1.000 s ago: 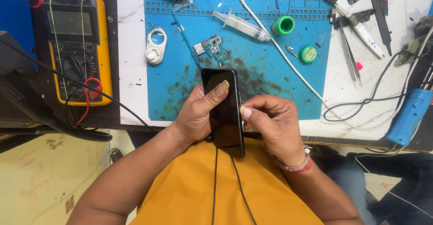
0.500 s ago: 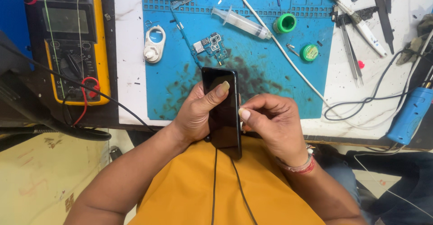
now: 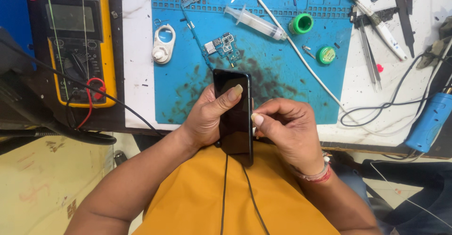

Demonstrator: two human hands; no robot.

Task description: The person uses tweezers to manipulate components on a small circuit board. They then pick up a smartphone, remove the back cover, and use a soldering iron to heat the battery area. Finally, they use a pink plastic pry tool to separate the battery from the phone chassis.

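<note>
Blue mat (image 3: 188, 89): one phone (image 3: 234, 117), two hands (image 3: 209, 115) (image 3: 287, 129), two green caps (image 3: 301, 23).

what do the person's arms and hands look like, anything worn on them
Both forearms are bare, no sleeves or gloves. The left hand has a long thumbnail and no jewellery in view. The right hand wears a band of red and pale threads or bangles at the wrist.

Bare forearms, mustard-yellow top, red and white bangles on right wrist (image 3: 316, 173)
</note>
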